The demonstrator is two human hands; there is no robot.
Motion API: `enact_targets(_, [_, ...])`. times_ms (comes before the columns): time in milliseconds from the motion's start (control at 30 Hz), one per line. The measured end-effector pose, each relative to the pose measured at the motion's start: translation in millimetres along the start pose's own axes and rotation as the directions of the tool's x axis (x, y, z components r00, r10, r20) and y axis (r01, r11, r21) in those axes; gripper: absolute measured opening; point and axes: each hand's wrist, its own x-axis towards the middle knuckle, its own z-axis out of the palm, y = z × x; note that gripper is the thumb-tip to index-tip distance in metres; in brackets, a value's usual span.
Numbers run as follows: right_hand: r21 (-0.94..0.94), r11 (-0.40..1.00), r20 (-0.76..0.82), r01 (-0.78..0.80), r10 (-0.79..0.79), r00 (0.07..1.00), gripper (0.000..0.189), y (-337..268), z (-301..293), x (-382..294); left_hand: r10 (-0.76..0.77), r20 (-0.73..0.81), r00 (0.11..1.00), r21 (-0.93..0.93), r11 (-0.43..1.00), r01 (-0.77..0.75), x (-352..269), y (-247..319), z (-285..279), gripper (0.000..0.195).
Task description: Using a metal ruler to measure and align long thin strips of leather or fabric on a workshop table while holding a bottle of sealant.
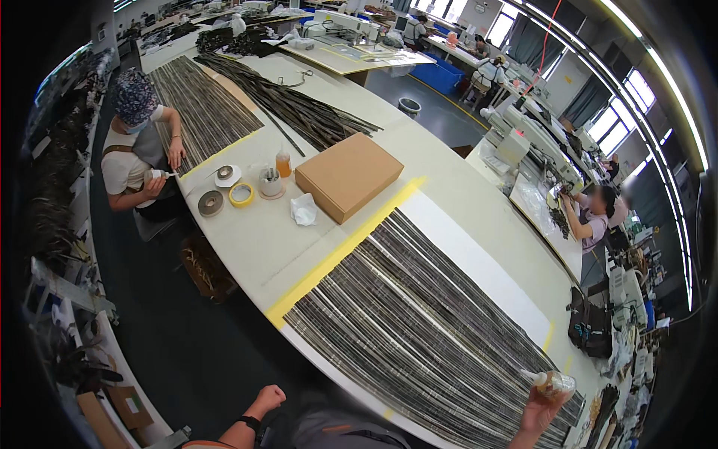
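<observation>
My right hand (pixel 539 412) grips a clear squeeze bottle (pixel 558 385) of amber liquid, probably glue. The bottle lies tilted, its white nozzle pointing left above a panel of narrow grey-brown strips (pixel 415 320). These strips lie side by side on a white sheet (pixel 482 269), with yellow tape (pixel 348 252) along the far end. My left hand (pixel 271 397) hangs off the table's near edge, fingers curled, with nothing visible in it.
On the table (pixel 269 247) stand a cardboard box (pixel 350 174), tape rolls (pixel 242 195), a cup of tools (pixel 270 182), another amber bottle (pixel 283 164) and crumpled tissue (pixel 303 209). A co-worker (pixel 134 140) holds a bottle by a second strip panel (pixel 202 112). A black backpack (pixel 590 325) lies right.
</observation>
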Motion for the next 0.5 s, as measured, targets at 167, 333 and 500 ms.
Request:
enact_targets(167, [0.059, 0.998, 0.031, -0.019, 0.017, 0.999, 0.057, 9, 36, -25, -0.064, 0.094, 0.993, -0.007, 0.998, 0.065, 23, -2, -32, 0.01])
enact_targets(333, [0.043, 0.999, 0.053, 0.0, -0.002, 0.999, 0.058, 16, 51, -37, -0.23, 0.106, 0.967, 0.01, 0.973, 0.23, 32, -12, -51, 0.01])
enact_targets(500, [0.097, 0.995, 0.088, -0.006, -0.003, 0.996, 0.061, 26, 46, -51, -0.178, 0.04, 0.983, 0.015, 0.984, 0.178, 20, -18, -73, 0.011])
